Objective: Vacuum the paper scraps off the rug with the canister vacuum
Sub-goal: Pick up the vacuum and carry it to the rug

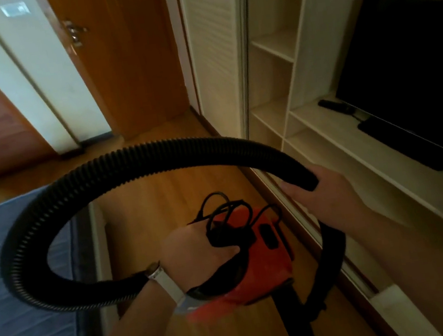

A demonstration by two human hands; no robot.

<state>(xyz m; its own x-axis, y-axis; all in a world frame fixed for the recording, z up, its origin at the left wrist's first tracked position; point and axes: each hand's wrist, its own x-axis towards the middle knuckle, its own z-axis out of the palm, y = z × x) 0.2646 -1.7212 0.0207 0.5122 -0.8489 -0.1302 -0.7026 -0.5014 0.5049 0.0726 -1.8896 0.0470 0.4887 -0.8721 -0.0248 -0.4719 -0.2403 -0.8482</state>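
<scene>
The left hand [195, 252] is clamped on the top handle of the red canister vacuum [260, 270], with the coiled cord [226, 212], over the wood floor [167, 198]. The right hand [324, 196] is closed around the end of the black hose [156, 157]. A narrow strip of floor lies between the edge of the blue fabric surface [17, 282] on the left and the shelf unit [332, 135] on the right.

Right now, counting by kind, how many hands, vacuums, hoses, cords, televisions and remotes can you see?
Hands: 2 (left hand, right hand)
Red canister vacuum: 1
Black ribbed hose: 1
Black bundled cord: 1
Black flat television: 1
Black remote control: 1
Total: 7
</scene>
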